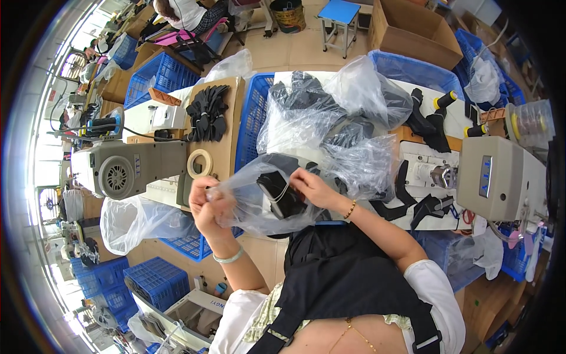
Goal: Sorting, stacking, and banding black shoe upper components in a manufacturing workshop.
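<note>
In front of my chest a clear plastic bag (244,183) is stretched between my two hands. Closed fingers of my left hand (211,206) grip the bag's left edge, slightly blurred. A bundle of black fabric pieces (280,193), tied with a pale band, shows within the bag's film. At the bundle's right side, my right hand (313,187) has its fingers pinched on the film; whether they also catch the band is hidden. Just beyond lie larger clear bags (359,159) filled with black pieces.
Sewing machines stand at left (132,168) and right (495,174). Banded black pieces (207,112) and a tape roll (199,163) lie on a brown board. Blue crates (159,76), thread cones (445,100), red-handled scissors (467,217) and loose black strips (404,186) surround me. Behind sits another person (186,15).
</note>
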Demonstrator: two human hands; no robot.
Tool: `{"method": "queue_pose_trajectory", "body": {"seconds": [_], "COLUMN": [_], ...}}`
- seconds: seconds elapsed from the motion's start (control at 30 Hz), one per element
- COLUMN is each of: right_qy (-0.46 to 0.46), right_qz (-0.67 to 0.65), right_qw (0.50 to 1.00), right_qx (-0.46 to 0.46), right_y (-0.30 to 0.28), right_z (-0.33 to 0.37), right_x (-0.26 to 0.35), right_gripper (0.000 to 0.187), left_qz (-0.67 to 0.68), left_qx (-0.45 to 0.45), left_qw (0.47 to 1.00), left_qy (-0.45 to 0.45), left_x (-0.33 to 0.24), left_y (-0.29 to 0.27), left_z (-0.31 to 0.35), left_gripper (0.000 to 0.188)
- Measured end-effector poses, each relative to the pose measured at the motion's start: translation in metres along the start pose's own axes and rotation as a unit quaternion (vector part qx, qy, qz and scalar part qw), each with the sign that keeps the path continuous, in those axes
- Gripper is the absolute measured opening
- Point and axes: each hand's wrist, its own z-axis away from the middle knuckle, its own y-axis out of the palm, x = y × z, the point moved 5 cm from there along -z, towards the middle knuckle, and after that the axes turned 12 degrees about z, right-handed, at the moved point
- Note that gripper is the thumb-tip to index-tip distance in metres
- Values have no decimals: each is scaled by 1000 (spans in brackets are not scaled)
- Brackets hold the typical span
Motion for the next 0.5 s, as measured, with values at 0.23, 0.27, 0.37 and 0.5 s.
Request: {"method": "queue_pose_trajectory", "body": {"seconds": [0.23, 0.27, 0.37, 0.5], "right_qy": [-94, -69, -94, -136], "right_qz": [111, 289, 228, 176], "right_qw": [970, 928, 935, 960], "right_qx": [-197, -225, -254, -171], "right_y": [-55, -61, -72, -61], "right_z": [27, 27, 25, 48], "right_x": [83, 88, 76, 84], "right_gripper": [17, 18, 18, 10], "left_qz": [-260, -277, -323, -339], "left_qx": [-107, -99, -92, -238], "left_qw": [957, 950, 932, 905], "left_qy": [-78, -108, -134, 98], "left_x": [-4, 2, 12, -5], "left_y": [-37, -40, -40, -42], "left_z": [-3, -5, -10, -19], "left_gripper": [43, 41, 28, 21]}}
